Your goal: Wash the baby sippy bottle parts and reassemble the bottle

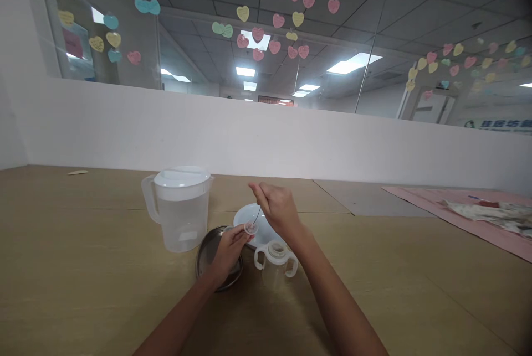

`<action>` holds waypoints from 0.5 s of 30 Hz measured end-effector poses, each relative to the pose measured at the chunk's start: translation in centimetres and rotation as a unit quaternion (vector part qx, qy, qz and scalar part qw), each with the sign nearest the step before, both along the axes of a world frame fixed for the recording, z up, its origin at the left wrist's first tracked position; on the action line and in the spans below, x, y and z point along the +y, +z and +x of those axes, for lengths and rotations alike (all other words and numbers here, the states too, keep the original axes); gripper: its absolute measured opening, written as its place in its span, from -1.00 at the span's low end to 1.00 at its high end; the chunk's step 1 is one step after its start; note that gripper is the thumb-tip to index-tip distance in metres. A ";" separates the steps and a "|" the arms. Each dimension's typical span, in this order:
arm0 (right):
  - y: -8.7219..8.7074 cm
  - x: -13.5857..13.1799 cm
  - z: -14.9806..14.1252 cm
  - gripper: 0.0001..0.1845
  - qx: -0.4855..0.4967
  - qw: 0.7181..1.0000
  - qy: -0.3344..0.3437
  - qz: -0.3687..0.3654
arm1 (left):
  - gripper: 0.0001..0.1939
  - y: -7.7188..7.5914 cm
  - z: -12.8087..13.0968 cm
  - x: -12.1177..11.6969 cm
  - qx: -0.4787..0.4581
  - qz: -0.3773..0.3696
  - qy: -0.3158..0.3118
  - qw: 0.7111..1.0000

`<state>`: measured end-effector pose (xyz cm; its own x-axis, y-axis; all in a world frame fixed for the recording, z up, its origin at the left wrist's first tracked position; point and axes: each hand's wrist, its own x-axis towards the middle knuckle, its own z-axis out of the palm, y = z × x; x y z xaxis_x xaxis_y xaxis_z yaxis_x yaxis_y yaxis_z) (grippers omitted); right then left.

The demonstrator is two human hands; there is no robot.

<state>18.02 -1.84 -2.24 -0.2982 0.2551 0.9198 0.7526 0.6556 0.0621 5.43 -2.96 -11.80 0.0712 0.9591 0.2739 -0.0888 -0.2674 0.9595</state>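
Note:
My left hand (230, 249) pinches a small clear round part (251, 227), which may be a cup's spout or nipple. Above it, my right hand (279, 207) is closed around a thin stick (257, 216). The stick's lower end reaches down into the clear part; what is on its tip is too small to tell. Just below my hands stands a clear two-handled sippy cup (276, 273), its top opening bare. A white bowl (243, 215) lies behind the hands, partly covered by them. Under my left hand sits a round metal tray (206, 253).
A lidded translucent pitcher (185, 220) holding clear liquid stands at the left, its handle pointing left. On the far right a pink cloth (409, 201) bears a printed fabric and a pen. The white wall (249, 140) borders the table's back, below a window with heart-shaped notes.

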 end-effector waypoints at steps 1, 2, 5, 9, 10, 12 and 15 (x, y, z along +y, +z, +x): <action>-0.2 0.0 -0.3 -0.51 -0.018 1.000 -0.007 0.004 | -0.66 0.0 0.0 0.1 -0.003 0.003 -0.010 1.000; -0.4 -0.1 -0.5 -0.53 -0.041 0.999 -0.014 0.008 | -0.67 0.1 0.0 0.1 -0.004 0.005 -0.019 1.000; -1.1 -0.3 -1.4 -0.62 -0.114 0.993 -0.036 0.005 | -0.70 0.2 -0.1 0.0 -0.005 0.004 -0.043 0.999; -2.0 -0.3 -2.5 -0.62 -0.184 0.980 -0.065 -0.044 | -0.69 0.1 0.1 -0.2 -0.021 -0.009 -0.074 0.997; -2.2 -0.1 -2.7 -0.62 -0.192 0.977 -0.072 -0.059 | -0.68 0.1 0.2 -0.3 -0.026 -0.011 -0.079 0.996; -2.5 0.2 -3.0 -0.64 -0.198 0.973 -0.086 -0.086 | -0.68 0.2 0.2 -0.3 -0.032 -0.012 -0.083 0.996; -2.8 1.0 -3.1 -0.69 -0.208 0.964 -0.104 -0.130 | -0.68 0.5 0.0 -0.3 -0.028 -0.012 -0.063 0.998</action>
